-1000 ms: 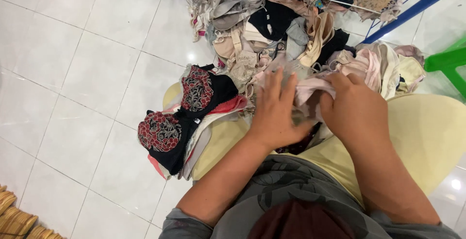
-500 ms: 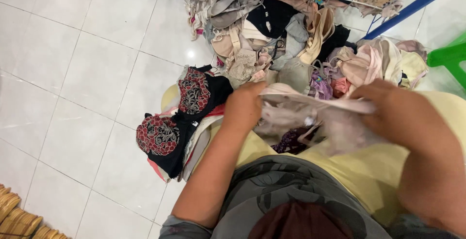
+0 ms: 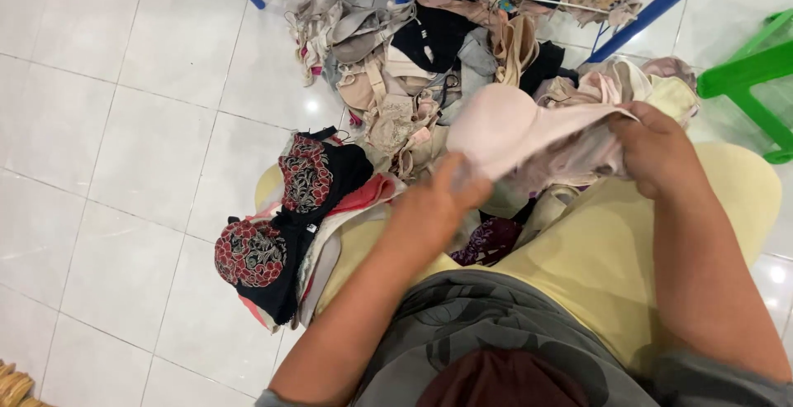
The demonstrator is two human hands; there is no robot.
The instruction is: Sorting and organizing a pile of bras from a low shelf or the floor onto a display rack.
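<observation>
Head view: pale pink bra (image 3: 504, 126) held up over the lap, stretched between both hands, just above the yellow-clad thighs (image 3: 611, 250); right hand (image 3: 657, 155) has its grip clamped on the far end of the band; left hand (image 3: 434, 204) pinches the near edge below the cup, fingers together on the fabric.

Risks, as judged: the loose straps and the beige garment (image 3: 562, 200) hanging beneath could snag on each other, so a pull would drag a second piece along; the left pinch looks shallow, so the cup may slip free and drop into the lap; a dark purple lace piece (image 3: 491, 242) lies directly under and could get tangled in.

On the left thigh's outer edge, a small stack topped by a black bra with red patterned cups (image 3: 285, 221); it overhangs the edge of the leg and a nudge from the left forearm could tip it to the floor.

Beyond the knees, a mixed heap of underwear (image 3: 413, 68) on the floor, spilling from under a wire rack with blue legs (image 3: 652, 2); green plastic stool (image 3: 747, 72) at right; glossy white floor tiles (image 3: 124, 126); something woven, straw-coloured (image 3: 12, 386), at the lower left corner of the floor.
</observation>
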